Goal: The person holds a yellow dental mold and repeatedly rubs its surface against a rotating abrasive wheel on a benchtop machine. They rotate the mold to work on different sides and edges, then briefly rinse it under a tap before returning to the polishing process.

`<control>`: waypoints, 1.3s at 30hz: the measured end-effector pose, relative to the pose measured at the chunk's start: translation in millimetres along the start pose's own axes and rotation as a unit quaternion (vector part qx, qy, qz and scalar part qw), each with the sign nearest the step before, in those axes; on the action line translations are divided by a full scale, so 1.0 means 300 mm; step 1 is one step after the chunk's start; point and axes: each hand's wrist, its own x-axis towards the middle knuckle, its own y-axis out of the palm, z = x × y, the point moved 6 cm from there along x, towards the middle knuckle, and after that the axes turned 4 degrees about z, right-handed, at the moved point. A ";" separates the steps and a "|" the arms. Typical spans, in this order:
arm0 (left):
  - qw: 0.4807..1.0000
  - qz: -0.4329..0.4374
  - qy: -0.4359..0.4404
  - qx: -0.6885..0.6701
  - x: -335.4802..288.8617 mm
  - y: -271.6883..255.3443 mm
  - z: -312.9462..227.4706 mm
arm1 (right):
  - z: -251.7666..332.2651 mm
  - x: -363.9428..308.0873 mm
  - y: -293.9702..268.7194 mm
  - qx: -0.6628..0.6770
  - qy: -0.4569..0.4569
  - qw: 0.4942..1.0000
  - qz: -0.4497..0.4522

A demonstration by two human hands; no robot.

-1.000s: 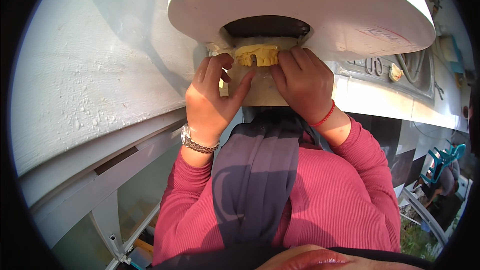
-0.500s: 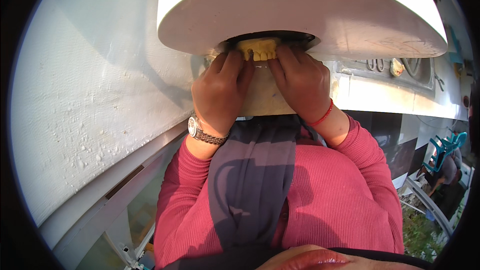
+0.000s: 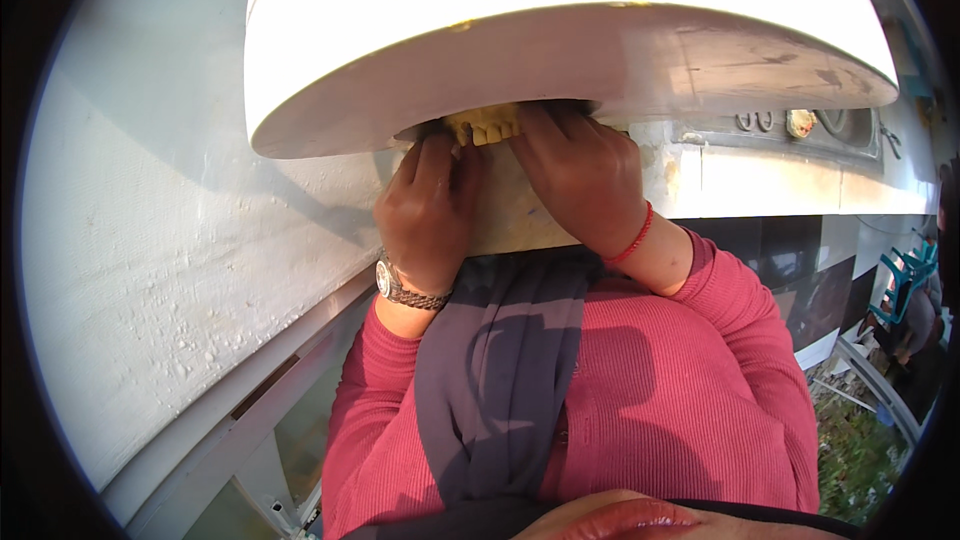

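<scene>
I'm clamping left hand [image 3: 425, 198] and right hand [image 3: 588, 176] on the tooth model [image 3: 488, 128], already at the housing [image 3: 560, 50], progress hidden.

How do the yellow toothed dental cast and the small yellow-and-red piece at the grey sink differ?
The yellow toothed dental cast is held between the left hand and right hand; the small yellow-and-red piece lies at the grey sink, untouched. The cast is shaded; the piece looks brighter. The cast shows a row of teeth; none can be made out on the piece. Both show yellow.
</scene>
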 end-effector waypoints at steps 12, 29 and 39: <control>1.000 -0.004 -0.017 -0.002 -0.005 0.007 0.007 | -0.003 0.006 -0.002 0.024 0.000 1.000 -0.001; 1.000 -0.013 -0.014 0.001 -0.008 0.010 0.009 | -0.008 0.010 -0.009 0.054 0.008 0.998 -0.011; 0.995 -0.085 -0.031 -0.038 -0.042 -0.045 -0.001 | 0.000 -0.009 -0.054 0.065 -0.081 0.989 -0.107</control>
